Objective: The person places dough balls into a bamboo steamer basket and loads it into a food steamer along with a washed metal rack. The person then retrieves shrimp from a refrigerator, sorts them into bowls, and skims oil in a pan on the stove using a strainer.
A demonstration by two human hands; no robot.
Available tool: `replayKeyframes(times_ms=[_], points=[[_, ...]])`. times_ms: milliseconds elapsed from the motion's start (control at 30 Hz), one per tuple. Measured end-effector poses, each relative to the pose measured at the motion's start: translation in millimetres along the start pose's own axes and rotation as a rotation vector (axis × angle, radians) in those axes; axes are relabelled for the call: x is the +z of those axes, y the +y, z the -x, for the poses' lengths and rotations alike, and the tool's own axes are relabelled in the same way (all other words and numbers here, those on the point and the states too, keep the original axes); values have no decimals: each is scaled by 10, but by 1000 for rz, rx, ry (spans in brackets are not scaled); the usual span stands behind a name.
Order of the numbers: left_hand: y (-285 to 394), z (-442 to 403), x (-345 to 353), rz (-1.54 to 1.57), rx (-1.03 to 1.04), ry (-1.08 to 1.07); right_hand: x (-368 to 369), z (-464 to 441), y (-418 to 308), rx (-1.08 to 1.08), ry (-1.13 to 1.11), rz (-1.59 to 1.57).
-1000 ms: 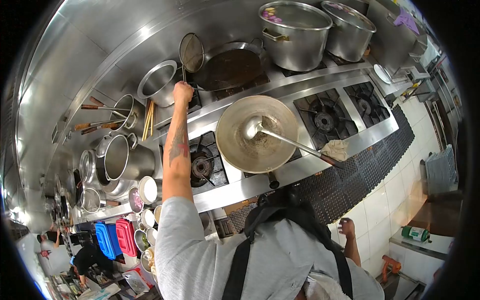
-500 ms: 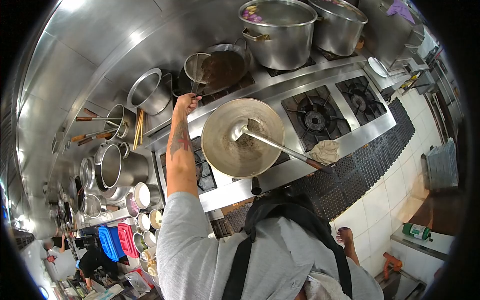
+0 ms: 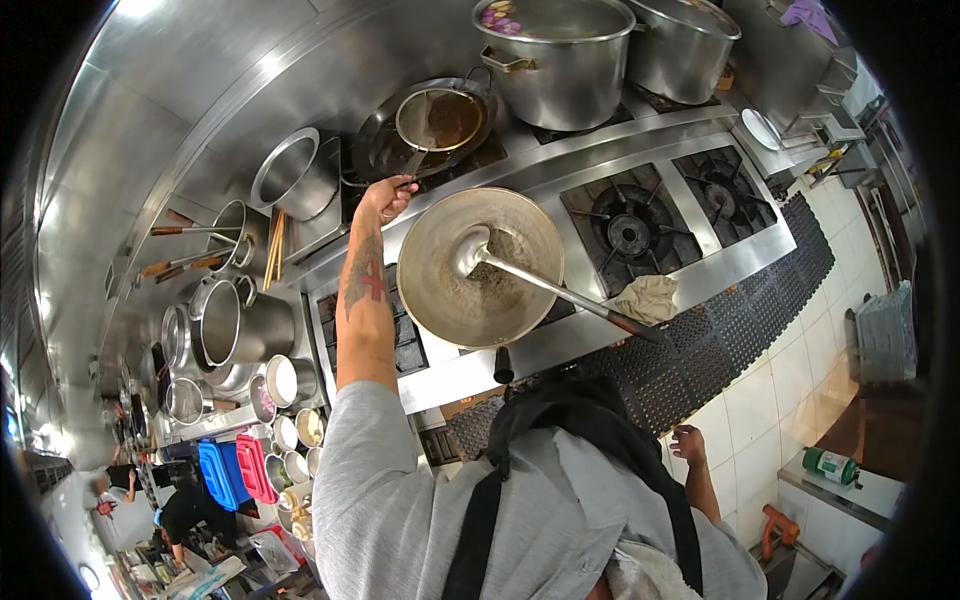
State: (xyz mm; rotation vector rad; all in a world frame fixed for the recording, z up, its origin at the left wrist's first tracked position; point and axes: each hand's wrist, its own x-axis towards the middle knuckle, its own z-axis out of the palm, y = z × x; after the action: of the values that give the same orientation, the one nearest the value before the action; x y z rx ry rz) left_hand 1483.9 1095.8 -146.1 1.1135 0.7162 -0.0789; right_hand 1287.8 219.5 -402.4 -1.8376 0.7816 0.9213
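Observation:
My left hand (image 3: 388,199) is closed round the handle of a round wire strainer (image 3: 436,120), which lies over a dark wok (image 3: 375,150) of brown liquid on the back of the stove. Just in front, a large pale wok (image 3: 430,300) rests on a front burner, its dark handle towards me. A long-handled ladle (image 3: 540,284) lies in it, bowl near the middle and wooden end reaching past the rim. My right hand (image 3: 688,443) hangs low at my side over the floor, fingers loosely apart and holding nothing.
Two tall stockpots (image 3: 560,80) stand on the back burners. A crumpled cloth (image 3: 647,299) lies at the stove's front edge, beside a front burner (image 3: 629,235). Pots and ingredient bowls (image 3: 285,432) line the left side. Another person (image 3: 195,515) bends at the far lower left.
My left hand has moved slightly right, carrying the strainer right across the dark wok. My right hand has risen a little, its fingers more spread.

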Motion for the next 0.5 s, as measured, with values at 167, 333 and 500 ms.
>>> replayKeyframes(times_ms=[167,333,500], points=[[-66,216,-90,-46,14,-104,86,20,41,47,-32,-15],[-93,627,-173,-37,38,-101,150,-22,90,110,-86,-26],[-40,996,-353,-6,31,-122,271,-9,-37,86,-126,100]])
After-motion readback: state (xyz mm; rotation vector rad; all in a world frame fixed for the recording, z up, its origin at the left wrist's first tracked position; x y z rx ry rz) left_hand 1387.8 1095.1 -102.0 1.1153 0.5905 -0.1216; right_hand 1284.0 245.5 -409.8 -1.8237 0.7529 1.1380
